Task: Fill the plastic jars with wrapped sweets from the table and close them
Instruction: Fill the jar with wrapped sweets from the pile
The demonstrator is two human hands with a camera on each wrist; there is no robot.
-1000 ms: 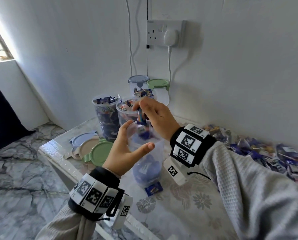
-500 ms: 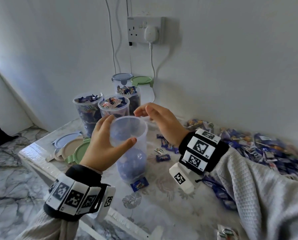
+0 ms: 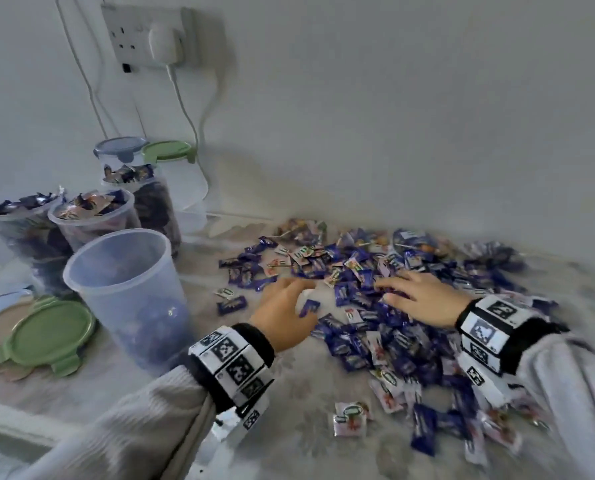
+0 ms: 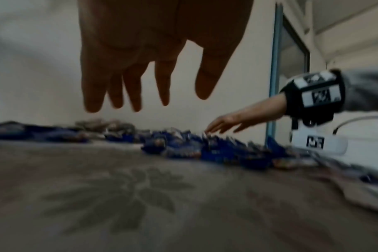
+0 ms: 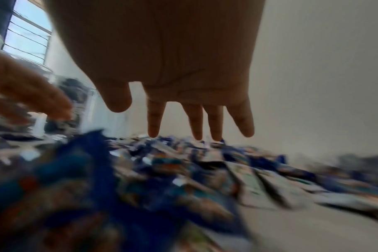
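Table [image 3: 306, 441] with floral cloth runs along the wall [image 3: 410, 116]. Sweets [image 3: 375, 327], mostly blue wrappers with some white ones, lie in a wide loose pile to the right of the open jar and reach back toward the wall; a few strays sit on the bare cloth between jar and pile.

Open jar [image 3: 129, 292], clear plastic, upright, no lid, blue sweets low inside. Behind it and to its left, 3 filled jars [image 3: 95, 216] with no lids, wrappers heaped at the rims. Behind those, against the wall, 2 lidded jars [image 3: 167, 168], 1 grey-blue lid, 1 green lid. Left of the open jar, loose lids [image 3: 51, 332] stacked flat on the table, green on top, tan and pale blue under it.

Left hand [image 3: 284, 315] is right of the open jar at the pile's near-left edge, palm down; the left wrist view shows the fingers straight and slightly spread, holding nothing. Right hand [image 3: 424, 299] is further right of the jar, over the middle of the pile, fingers extended and spread, tips touching wrappers, nothing gripped. Hands are apart, sweets between them. Wall socket [image 3: 150, 36] with white plug is above the jars. Both wrist views are blurred.
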